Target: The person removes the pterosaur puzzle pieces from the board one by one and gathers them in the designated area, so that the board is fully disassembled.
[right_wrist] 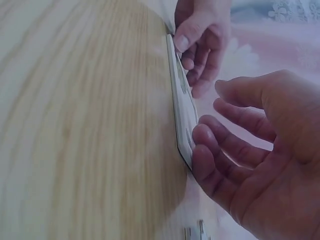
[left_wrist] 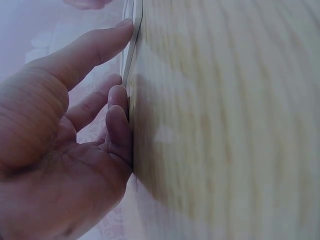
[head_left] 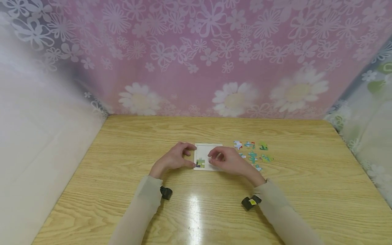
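Note:
A white square puzzle tray [head_left: 211,147] lies flat on the table, with a green and purple puzzle piece [head_left: 200,163] in its lower left corner. My left hand [head_left: 177,157] rests at the tray's left edge, thumb near the lower corner and a fingertip near the upper one. In the left wrist view its thumb [left_wrist: 95,52] touches the tray's rim. Over the tray's right half is my right hand [head_left: 228,160], fingers loosely bent. The right wrist view shows a gap between its thumb [right_wrist: 245,90] and fingers, with nothing held there; the lower fingertips overlap the tray's near end.
Several loose puzzle pieces [head_left: 252,156] lie to the right of the tray, some partly behind the right hand. The wooden table [head_left: 147,132] meets a pink flowered curtain [head_left: 183,78] at the back. Each wrist carries a small black camera [head_left: 166,193].

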Tool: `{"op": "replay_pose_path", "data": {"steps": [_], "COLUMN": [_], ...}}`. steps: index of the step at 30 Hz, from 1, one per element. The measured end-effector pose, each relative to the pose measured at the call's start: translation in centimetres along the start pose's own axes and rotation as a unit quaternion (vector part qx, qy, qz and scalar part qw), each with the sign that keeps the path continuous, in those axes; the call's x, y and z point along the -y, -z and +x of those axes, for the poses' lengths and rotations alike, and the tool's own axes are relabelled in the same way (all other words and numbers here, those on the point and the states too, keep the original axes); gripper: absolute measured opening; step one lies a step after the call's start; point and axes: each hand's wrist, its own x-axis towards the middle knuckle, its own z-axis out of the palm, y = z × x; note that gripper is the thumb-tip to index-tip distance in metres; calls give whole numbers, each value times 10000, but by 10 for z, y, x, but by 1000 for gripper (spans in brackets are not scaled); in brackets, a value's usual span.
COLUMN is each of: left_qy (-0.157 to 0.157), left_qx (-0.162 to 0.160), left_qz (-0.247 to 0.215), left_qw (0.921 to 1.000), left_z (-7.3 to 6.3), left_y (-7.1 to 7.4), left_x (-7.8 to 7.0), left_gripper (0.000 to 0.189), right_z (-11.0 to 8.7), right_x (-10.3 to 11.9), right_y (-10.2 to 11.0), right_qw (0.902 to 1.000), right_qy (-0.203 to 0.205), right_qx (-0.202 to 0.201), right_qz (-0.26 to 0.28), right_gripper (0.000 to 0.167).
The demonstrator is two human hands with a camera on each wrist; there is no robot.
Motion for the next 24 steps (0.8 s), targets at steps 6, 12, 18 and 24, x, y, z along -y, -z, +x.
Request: {"op": "replay_pose_path", "data": {"steps": [6,12,18,24], "left_qy": [-4,-16,-26,-22], "left_qx": [22,56,84,52], "left_qz": [-7,-27,-46,-9], "left_qw": [10000,10000,10000,10000], "left_z": [0,0,0,1], "left_y": [0,1,1,1], "left_x": [1,1,1,0], "left_gripper": [61,62,63,63], "right_z": [5,7,6,7], "right_x": [4,11,13,9], "right_y": [-6,-10,-10,-11], "right_qw": [9986,9970,9976,9995], "right_qy": [90,-158,-187,-161], "right_qx": [121,315,337,255], "right_qz": [-505,-694,-574,-77], "right_gripper": [19,22,21,16]}}
